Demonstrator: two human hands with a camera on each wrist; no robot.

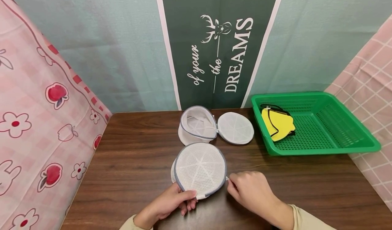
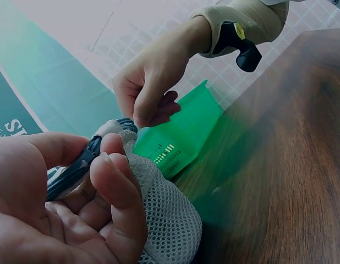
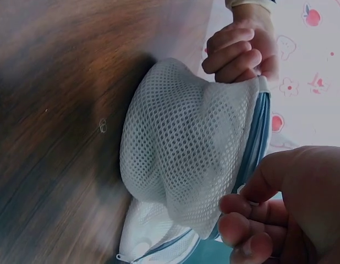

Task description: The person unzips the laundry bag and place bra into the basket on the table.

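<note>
A round white mesh laundry bag (image 1: 200,168) with a grey-blue zipper stands in front of me, its flat lid turned up. My left hand (image 1: 169,201) grips its near edge by the white tab, thumb on top and fingers beneath. At the bag's right side, my right hand (image 1: 252,191) pinches the small zipper pull. The right wrist view shows the mesh side (image 3: 181,143) sagging in soft folds and the blue zipper band (image 3: 255,137) running between both hands. Just behind stands a second mesh bag (image 1: 185,136), unzipped, its round lid (image 1: 235,128) folded out to the right.
At the back right, a green plastic basket (image 1: 321,151) holds a yellow item (image 1: 280,122) with black cords. Everything sits on a dark wooden table (image 1: 128,162). Printed cloths hang behind and at both sides, including a pink one (image 1: 36,114) on the left.
</note>
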